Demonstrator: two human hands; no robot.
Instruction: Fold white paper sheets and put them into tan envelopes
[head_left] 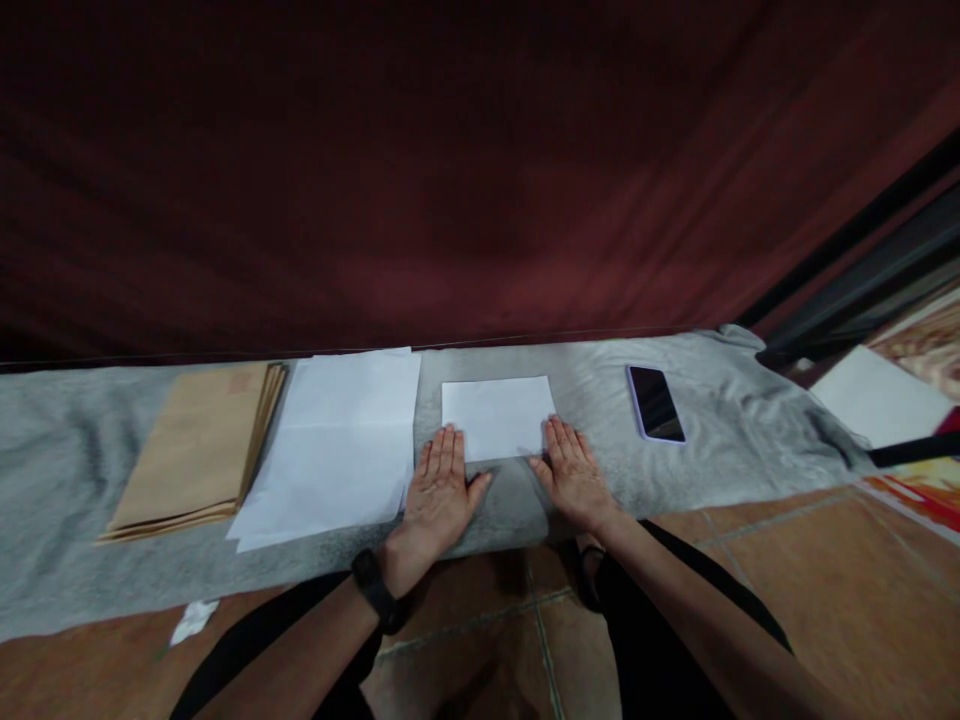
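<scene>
A small white sheet of paper (pixel 496 415), possibly folded, lies flat on a grey cloth in front of me. My left hand (pixel 441 485) rests open at its left edge, palm down with the thumb out to the side. At the right edge, my right hand (pixel 574 475) also lies flat and open, its fingertips touching the corner. Left of my left hand is a stack of larger white sheets (pixel 341 430), slightly fanned, with a faint crease across the top one. Neither hand grips anything.
Brown paper envelopes (pixel 195 440) are piled at the left. A phone with a purple case (pixel 657 405) lies to the right. The grey cloth (pixel 750 430) covers a low surface before a dark red curtain (pixel 480 200). A crumpled white scrap (pixel 193 620) is on the tiled floor (pixel 840 570).
</scene>
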